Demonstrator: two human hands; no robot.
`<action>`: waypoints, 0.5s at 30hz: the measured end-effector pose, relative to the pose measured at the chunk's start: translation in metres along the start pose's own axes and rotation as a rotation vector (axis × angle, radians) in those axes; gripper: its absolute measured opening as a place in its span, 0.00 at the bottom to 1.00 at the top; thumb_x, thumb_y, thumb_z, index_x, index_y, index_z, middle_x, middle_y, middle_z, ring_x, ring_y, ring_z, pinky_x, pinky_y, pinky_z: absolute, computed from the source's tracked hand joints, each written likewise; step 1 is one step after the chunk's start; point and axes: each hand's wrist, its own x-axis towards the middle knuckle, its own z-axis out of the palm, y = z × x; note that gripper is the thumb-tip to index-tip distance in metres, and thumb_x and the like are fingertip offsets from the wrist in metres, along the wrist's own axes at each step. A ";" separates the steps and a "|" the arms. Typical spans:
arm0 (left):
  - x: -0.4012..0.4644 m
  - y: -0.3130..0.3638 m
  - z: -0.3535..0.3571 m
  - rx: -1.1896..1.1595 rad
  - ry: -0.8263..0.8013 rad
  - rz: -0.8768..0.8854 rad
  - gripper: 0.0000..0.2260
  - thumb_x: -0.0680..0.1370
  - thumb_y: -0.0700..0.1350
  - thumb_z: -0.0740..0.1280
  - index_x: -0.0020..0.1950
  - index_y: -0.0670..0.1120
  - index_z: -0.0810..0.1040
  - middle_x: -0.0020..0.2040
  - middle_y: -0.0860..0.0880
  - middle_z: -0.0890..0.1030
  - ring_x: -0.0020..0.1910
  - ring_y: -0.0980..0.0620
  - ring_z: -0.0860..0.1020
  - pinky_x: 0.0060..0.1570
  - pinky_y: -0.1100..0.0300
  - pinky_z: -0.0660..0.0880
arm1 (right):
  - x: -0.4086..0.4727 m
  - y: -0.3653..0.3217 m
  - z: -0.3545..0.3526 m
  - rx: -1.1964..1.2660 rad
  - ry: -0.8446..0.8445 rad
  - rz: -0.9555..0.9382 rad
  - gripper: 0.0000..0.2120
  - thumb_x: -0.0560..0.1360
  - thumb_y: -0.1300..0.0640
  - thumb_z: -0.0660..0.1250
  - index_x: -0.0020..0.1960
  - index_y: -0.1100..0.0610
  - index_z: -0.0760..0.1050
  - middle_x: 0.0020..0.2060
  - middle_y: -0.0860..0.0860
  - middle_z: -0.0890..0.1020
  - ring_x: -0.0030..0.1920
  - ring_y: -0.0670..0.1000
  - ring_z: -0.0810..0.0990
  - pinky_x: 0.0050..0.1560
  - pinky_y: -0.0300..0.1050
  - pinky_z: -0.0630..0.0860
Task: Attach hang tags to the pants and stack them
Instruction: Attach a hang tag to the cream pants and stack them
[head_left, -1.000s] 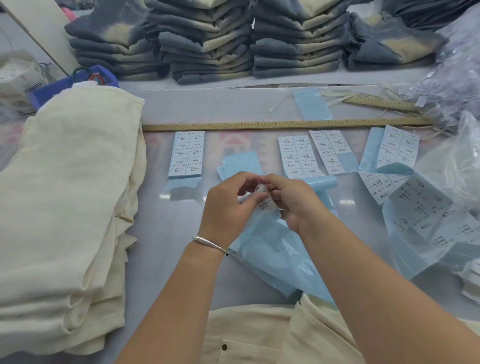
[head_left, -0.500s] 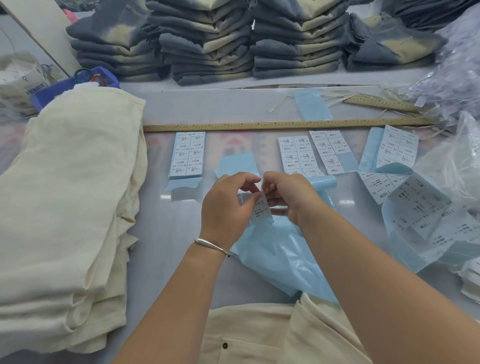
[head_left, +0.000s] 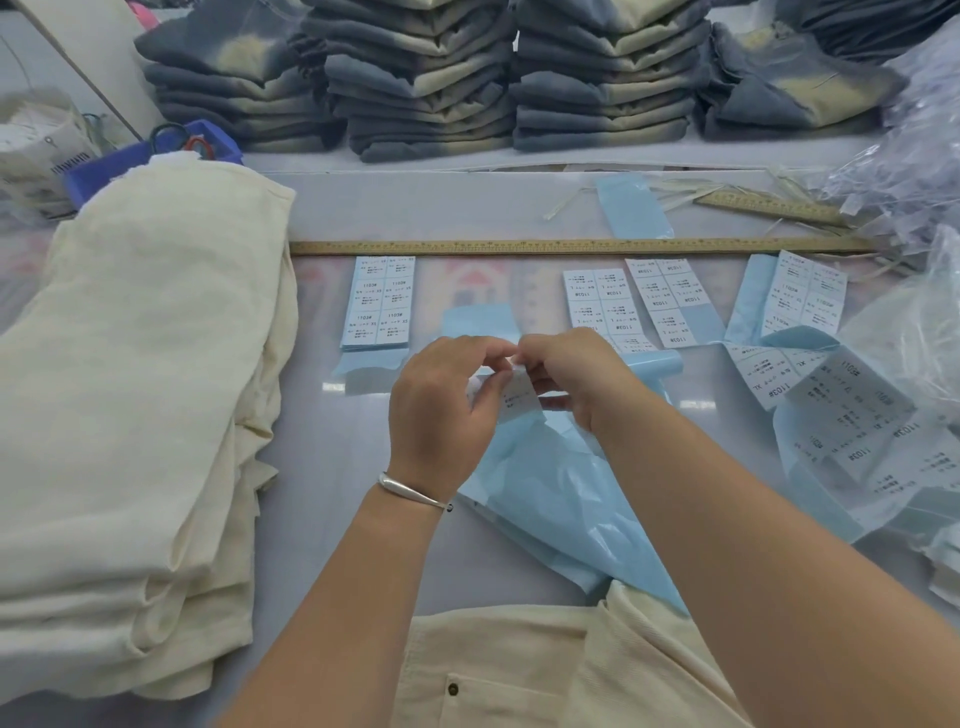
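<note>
My left hand (head_left: 441, 405) and my right hand (head_left: 576, 374) meet above the table's middle and pinch a small white printed label (head_left: 517, 400) between their fingertips. Below them hangs a crumpled light-blue backing sheet (head_left: 561, 499). A tall pile of folded cream pants (head_left: 130, 405) lies on the left. Another cream pair (head_left: 519, 670) with a small button lies at the near edge under my arms. Sheets of white labels (head_left: 378, 301) on blue backing lie in a row in front of a long wooden ruler (head_left: 571, 246).
Stacks of grey-and-beige folded garments (head_left: 426, 78) line the far edge. A blue bin (head_left: 104, 171) with scissors sits at the back left. Clear plastic bags (head_left: 904, 166) crowd the right side, with more label sheets (head_left: 841, 415) beneath them. A second ruler (head_left: 769, 208) lies at the back right.
Both hands have lifted slightly and the white label has peeled further up from the blue backing sheet, which now hangs lower beneath them.
</note>
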 end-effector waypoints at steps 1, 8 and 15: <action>-0.001 0.003 -0.002 0.013 0.025 0.043 0.08 0.72 0.34 0.73 0.49 0.43 0.83 0.44 0.50 0.84 0.44 0.48 0.80 0.46 0.50 0.77 | 0.004 -0.002 0.001 0.010 0.040 -0.001 0.06 0.71 0.63 0.65 0.36 0.61 0.74 0.27 0.54 0.77 0.26 0.52 0.77 0.33 0.41 0.73; -0.013 0.023 -0.046 -0.037 0.283 0.143 0.05 0.78 0.34 0.68 0.51 0.39 0.82 0.47 0.49 0.81 0.48 0.52 0.79 0.52 0.60 0.74 | 0.035 -0.008 0.009 0.089 0.276 0.044 0.10 0.76 0.61 0.59 0.36 0.59 0.67 0.32 0.54 0.70 0.31 0.54 0.67 0.31 0.42 0.62; -0.029 0.037 -0.047 -0.308 0.112 -0.450 0.13 0.76 0.33 0.69 0.53 0.51 0.80 0.44 0.53 0.81 0.46 0.53 0.81 0.46 0.66 0.77 | -0.001 -0.004 -0.001 -0.253 0.227 -0.199 0.18 0.79 0.61 0.57 0.67 0.62 0.72 0.65 0.57 0.76 0.65 0.57 0.73 0.62 0.48 0.69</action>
